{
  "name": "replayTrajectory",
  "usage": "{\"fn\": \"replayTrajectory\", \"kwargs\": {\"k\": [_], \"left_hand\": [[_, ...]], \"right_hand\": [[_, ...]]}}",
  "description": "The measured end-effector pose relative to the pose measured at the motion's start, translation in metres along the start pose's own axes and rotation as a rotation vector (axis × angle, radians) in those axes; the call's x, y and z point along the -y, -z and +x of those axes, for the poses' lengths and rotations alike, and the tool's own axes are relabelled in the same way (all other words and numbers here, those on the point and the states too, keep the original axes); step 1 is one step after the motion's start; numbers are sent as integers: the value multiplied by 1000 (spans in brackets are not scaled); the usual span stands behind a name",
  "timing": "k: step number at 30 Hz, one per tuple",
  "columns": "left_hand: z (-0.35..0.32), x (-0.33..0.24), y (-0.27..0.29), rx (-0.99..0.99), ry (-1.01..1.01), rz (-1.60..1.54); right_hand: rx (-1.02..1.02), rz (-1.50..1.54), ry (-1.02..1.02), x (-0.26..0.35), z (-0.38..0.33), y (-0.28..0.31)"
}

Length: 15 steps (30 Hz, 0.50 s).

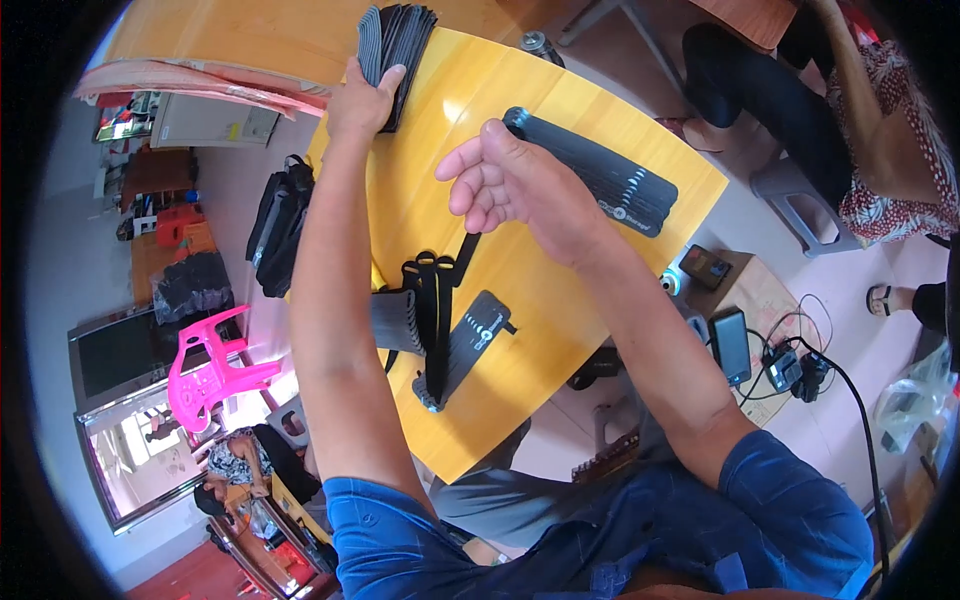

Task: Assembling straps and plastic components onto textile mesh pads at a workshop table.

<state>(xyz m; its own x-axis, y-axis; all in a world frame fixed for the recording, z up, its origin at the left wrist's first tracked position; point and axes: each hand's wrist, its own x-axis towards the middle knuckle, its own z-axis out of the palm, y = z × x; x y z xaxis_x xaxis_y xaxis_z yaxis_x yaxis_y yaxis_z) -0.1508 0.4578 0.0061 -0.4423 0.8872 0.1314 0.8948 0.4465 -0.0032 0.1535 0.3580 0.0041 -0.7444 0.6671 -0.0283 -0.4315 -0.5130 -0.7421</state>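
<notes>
Gripping a stack of dark ribbed strips (408, 55) at the far end of the yellow table (560, 290).
In the head view, the left hand's (360, 105) thumb and fingers seem to pinch the grey-faced, finely ribbed stack, partly hidden; the right hand (515, 190) hovers, fingers loosely curled. Table surface separates the stack from a flat black pile (600, 170) near the right edge.

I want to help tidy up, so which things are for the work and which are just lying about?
Seem part of the work:
stack of dark ribbed pieces, in the left hand
flat black pack, near the empty right hand
black straps

Seem just lying about:
pink plastic chair
clear plastic bag
</notes>
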Motion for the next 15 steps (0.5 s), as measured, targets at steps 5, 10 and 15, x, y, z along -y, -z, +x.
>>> {"fn": "replayTrajectory", "kwargs": {"k": [5, 10, 15], "left_hand": [[-8, -20, -3, 79, 34, 60], [-7, -8, -2, 17, -19, -80], [2, 8, -1, -33, -58, -318]], "right_hand": [[-14, -2, 31, -2, -2, 9], [-18, -7, 23, -2, -2, 8], [-10, -14, 17, -2, -3, 6]]}}
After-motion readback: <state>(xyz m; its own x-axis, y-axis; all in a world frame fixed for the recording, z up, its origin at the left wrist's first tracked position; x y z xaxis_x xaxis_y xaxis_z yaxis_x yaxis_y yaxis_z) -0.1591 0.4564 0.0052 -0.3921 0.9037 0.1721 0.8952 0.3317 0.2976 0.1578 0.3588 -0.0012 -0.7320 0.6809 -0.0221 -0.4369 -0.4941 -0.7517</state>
